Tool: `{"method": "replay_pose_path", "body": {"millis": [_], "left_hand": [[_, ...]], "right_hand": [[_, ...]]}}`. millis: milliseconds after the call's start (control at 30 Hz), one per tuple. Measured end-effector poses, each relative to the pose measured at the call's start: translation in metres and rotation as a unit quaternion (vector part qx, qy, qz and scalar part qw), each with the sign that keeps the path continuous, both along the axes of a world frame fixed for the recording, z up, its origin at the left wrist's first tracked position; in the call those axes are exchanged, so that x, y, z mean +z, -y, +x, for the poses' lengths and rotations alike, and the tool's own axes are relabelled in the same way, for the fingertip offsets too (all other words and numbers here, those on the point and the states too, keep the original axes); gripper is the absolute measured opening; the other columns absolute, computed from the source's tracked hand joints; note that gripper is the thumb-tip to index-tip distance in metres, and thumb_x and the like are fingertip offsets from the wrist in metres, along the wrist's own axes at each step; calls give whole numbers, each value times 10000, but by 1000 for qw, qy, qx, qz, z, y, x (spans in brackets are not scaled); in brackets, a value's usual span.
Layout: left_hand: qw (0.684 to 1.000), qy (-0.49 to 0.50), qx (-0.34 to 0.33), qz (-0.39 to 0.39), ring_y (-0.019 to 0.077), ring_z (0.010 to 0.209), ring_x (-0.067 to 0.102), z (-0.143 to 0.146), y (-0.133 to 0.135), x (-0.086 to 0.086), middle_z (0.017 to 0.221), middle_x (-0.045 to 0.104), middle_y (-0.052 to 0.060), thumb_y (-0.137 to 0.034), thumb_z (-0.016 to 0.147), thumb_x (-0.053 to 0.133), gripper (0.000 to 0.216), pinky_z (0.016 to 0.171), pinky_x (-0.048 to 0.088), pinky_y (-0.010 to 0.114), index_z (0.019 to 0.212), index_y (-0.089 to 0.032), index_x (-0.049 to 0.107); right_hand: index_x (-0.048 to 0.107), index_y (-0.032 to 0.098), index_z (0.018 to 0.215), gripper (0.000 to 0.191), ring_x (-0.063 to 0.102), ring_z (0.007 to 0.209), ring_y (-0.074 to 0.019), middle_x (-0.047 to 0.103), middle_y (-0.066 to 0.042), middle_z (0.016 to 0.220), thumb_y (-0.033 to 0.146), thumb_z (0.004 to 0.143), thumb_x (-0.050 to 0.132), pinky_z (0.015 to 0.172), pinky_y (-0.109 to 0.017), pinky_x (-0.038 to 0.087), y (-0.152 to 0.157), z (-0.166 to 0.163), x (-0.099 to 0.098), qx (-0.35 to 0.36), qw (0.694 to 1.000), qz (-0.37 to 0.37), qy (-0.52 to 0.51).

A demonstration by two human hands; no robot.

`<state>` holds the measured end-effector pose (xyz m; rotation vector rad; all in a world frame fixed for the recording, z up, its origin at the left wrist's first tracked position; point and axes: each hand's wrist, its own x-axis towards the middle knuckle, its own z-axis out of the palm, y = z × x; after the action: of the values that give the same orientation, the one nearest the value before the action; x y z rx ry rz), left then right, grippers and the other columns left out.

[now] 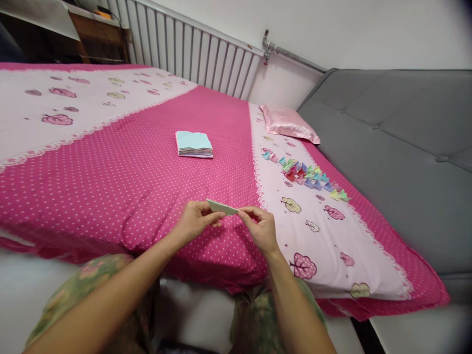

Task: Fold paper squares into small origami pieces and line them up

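A small piece of pale green folded paper (223, 207) is held up over the near edge of the bed. My left hand (199, 219) pinches its left part between thumb and fingers. At the paper's right tip, my right hand (260, 227) closes thumb and forefinger on it. Beyond my hands a stack of square coloured paper (194, 142), light blue on top, lies on the pink dotted cover. To the right, several small folded paper pieces (306, 174) in many colours sit in a cluster on the white printed band.
The bed's pink and white cover (147, 196) spreads out before me. A pink satin pillow (289, 124) rests near the grey padded headboard (398, 132). Along the wall run a white radiator (199, 49) and a pipe. A wooden table (98, 34) stands far left.
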<state>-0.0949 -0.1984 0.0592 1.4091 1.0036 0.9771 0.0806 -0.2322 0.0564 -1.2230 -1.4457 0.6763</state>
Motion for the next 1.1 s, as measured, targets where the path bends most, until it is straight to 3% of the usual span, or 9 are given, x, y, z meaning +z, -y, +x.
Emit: {"method": "replay_pose_path", "body": {"millis": [200,433,533,633,767,900,1100], "left_hand": [[998,-6,-63,-11,94,485,558,1,1,-1,549,642,4,-216,641,659,100,489,433,195,673,-122,671],[983,-43,-178,-8,62,463,479,-1,5,-6,521,573,-27,-245,688,618,139,460,349,176,641,-118,647],[989,-52,-137,-12,53,433,449,-1,3,-6,484,547,-29,-281,681,630,197,429,308,170,582,-111,619],[996,-30,-70,-46,67,438,484,-1,0,-5,499,577,-13,-309,656,657,203,442,348,178,646,-107,637],[997,7,-33,-68,76,430,501,0,-1,-3,497,588,-3,-329,627,682,225,450,381,188,641,-110,634],[997,-13,-57,-49,79,429,499,0,1,-3,478,581,-1,-346,640,674,239,439,373,185,628,-110,639],[993,-38,-108,-34,76,435,498,0,5,-1,471,568,-6,-331,684,638,233,448,371,182,603,-113,633]], "right_hand": [[667,195,912,237,621,749,-164,690,-48,857,286,693,676,672,-280,489,2,-4,-1,45,998,-27,-18],[688,171,747,155,595,610,-145,675,-36,696,316,697,668,592,-264,471,2,-7,-4,67,997,-48,0],[664,155,727,176,571,559,-128,654,-27,652,327,689,670,539,-242,447,0,-6,-8,57,994,-86,-34],[642,148,735,203,585,580,-132,655,-28,669,337,674,681,569,-245,457,-1,-5,-11,59,985,-125,-103],[620,155,750,208,597,603,-137,653,-21,674,337,673,684,601,-253,468,0,-8,-12,80,972,-147,-164],[644,152,797,244,588,624,-141,657,-37,724,370,689,661,601,-257,465,1,-11,-12,93,979,-127,-133],[669,134,663,267,510,519,-115,613,-13,596,400,671,663,504,-231,391,-1,-11,-16,55,986,-130,-85]]}}
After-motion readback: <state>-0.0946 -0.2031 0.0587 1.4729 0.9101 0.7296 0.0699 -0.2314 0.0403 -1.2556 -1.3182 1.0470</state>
